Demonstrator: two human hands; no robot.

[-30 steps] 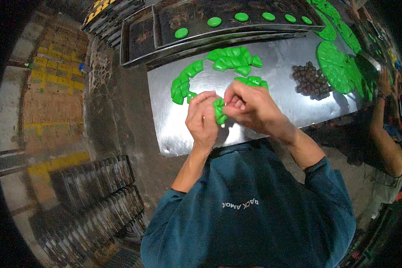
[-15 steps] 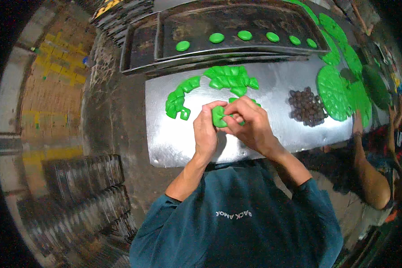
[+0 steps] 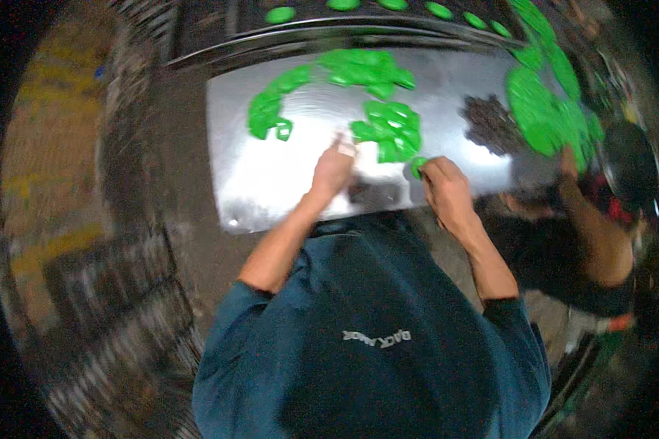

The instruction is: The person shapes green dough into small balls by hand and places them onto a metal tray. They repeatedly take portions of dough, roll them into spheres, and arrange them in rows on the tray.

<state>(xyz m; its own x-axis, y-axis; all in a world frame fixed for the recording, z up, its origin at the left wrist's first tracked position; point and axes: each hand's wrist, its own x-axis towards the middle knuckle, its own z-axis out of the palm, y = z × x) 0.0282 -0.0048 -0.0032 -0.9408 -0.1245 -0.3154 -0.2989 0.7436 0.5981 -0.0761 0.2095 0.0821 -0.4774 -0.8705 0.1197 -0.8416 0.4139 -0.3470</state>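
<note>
A small round of green dough [image 3: 418, 167] sits at the fingertips of my right hand [image 3: 450, 192], which is closed on it low over the shiny metal table [image 3: 256, 183]. My left hand [image 3: 332, 172] is over the table beside a cluster of green dough pieces [image 3: 395, 132]. Its fingers are smeared by motion, so whether they hold anything is unclear. Beyond my hands, more cut green dough pieces [image 3: 267, 110] lie in a curved row, with others [image 3: 359, 69] bunched at the table's far side.
A pile of small dark brown pieces [image 3: 488, 123] lies on the right. Large flat green dough sheets [image 3: 531, 110] are farther right, near another person's arm [image 3: 597, 227]. Along the far edge, a dark tray [image 3: 307, 29] holds several green rounds [image 3: 393, 4].
My hands have come apart; the right moved right with the green dough, the left moved away from it. The view has tilted, so the table and tray sit higher in the picture.
</note>
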